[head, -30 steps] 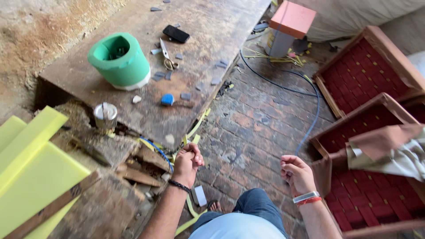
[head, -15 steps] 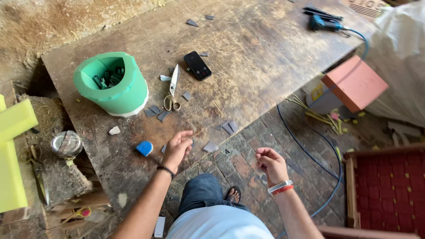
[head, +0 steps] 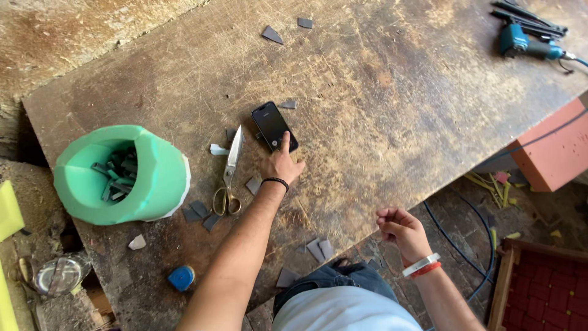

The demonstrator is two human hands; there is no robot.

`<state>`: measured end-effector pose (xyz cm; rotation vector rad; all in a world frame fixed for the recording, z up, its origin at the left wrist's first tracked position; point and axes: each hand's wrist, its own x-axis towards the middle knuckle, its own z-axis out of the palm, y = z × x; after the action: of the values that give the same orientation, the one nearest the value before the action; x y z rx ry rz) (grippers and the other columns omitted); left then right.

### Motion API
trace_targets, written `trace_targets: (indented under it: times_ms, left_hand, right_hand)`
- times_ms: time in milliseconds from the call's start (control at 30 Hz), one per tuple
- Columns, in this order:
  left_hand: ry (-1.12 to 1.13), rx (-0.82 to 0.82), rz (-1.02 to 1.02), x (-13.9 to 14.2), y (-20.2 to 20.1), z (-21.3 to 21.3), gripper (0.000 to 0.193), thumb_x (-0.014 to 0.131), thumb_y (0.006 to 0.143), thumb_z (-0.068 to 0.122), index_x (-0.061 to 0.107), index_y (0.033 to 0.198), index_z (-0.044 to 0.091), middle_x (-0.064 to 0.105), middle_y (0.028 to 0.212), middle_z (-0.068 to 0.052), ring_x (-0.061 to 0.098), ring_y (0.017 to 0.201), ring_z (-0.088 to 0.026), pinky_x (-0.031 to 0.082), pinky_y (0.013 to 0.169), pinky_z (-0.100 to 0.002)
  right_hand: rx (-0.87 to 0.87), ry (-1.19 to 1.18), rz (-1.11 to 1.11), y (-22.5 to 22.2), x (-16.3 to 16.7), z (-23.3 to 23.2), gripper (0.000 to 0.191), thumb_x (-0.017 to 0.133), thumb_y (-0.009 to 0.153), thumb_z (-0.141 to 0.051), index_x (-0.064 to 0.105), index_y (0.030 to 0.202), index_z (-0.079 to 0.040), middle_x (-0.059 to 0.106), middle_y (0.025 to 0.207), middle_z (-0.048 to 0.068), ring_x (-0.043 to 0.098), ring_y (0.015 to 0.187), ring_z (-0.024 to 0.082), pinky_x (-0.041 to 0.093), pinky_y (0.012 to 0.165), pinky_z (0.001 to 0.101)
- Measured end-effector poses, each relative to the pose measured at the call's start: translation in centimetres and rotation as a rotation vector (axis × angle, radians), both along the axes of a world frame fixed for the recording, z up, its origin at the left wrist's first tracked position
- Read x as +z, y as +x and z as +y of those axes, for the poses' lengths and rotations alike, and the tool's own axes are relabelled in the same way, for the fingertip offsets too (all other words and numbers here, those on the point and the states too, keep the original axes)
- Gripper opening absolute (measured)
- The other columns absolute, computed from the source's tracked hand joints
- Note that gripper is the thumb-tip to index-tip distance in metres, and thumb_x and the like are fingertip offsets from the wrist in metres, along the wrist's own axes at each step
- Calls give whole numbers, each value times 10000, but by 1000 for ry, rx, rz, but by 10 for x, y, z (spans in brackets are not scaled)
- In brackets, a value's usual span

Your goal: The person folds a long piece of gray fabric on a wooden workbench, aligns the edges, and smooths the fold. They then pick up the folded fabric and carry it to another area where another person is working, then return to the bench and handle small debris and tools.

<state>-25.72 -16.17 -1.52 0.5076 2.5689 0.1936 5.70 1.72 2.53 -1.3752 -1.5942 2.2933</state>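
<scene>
While the worn wooden table (head: 380, 104) fills most of the frame, a green foam tub (head: 125, 175) sits at centre left, holding a heap of dark grey offcuts (head: 116, 175) too tangled to count. One orange block (head: 551, 153) stands at the right edge, and one teal power tool (head: 527, 44) lies upper right. One pair of scissors (head: 228, 175) lies just right of the tub. One black phone (head: 274, 125) lies at the centre; the left hand (head: 280, 164) touches its lower end with one outstretched finger. Lower right, off the table, the right hand (head: 401, 228) hangs loosely curled, holding nothing. One blue tape measure (head: 182, 277) sits lower left.
</scene>
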Motion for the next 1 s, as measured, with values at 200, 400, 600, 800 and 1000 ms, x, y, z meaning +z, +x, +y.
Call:
trace_targets:
  times_ms: [200, 400, 600, 800, 1000]
  left_hand:
    - [-56, 55, -77, -18, -21, 19, 997, 659, 889, 580, 80, 1659, 324, 750, 1004, -93, 728, 847, -266, 586, 703, -415]
    - [232, 395, 285, -30, -25, 27, 948, 769, 832, 481, 277, 1569, 143, 635, 1277, -166, 660, 1069, -336, 579, 836, -450]
    - [219, 844, 302, -26, -31, 62, 837, 789, 826, 473, 393, 1475, 123, 523, 1428, -173, 554, 1294, -330, 533, 995, -472]
    - [368, 1189, 425, -40, -32, 57, 600, 722, 960, 386, 483, 1421, 85, 545, 1421, -184, 546, 1275, -368, 475, 1033, -505]
    - [334, 1206, 502, -32, 7, -12, 469, 715, 895, 206, 574, 1330, 102, 593, 1360, -160, 559, 1242, -351, 466, 1031, -476]
  right_hand:
    - [42, -93, -49, -30, -25, 64, 245, 610, 866, 70, 689, 1081, -17, 680, 878, 26, 564, 663, 116, 450, 594, 266]
    - [171, -177, -21, -66, -52, 131, 232, 602, 859, 64, 684, 1064, -8, 685, 865, 47, 565, 640, 137, 443, 566, 281]
    - [345, -171, -56, -105, -56, 226, 259, 596, 838, 95, 687, 1056, -11, 680, 864, 50, 570, 638, 147, 470, 589, 289]
    - [337, -94, -35, -131, -67, 300, 237, 588, 863, 77, 683, 1064, -6, 681, 868, 56, 566, 631, 147, 466, 584, 291]
    - [559, -72, -34, -207, -79, 255, 245, 612, 852, 54, 687, 1073, -19, 691, 875, 49, 596, 639, 146, 483, 592, 286]
